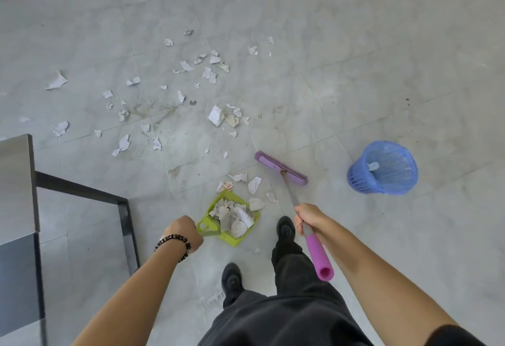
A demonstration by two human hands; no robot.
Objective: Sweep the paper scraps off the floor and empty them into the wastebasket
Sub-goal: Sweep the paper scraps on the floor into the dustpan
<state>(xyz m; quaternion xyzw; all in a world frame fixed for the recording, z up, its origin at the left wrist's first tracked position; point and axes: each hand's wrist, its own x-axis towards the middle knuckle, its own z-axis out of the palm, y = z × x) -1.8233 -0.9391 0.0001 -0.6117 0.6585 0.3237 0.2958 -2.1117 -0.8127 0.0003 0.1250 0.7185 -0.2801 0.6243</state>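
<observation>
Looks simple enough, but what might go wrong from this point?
The green dustpan in the left hand is heaped with paper, so carrying it across to the blue wastebasket may spill some. The scraps at its lip could slide past instead of in. The broom, worked by the right hand alone, may scatter the light pieces.

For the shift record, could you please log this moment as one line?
left hand: holds green dustpan, loaded | right hand: holds purple broom | scraps: many on floor | wastebasket: upright
</observation>
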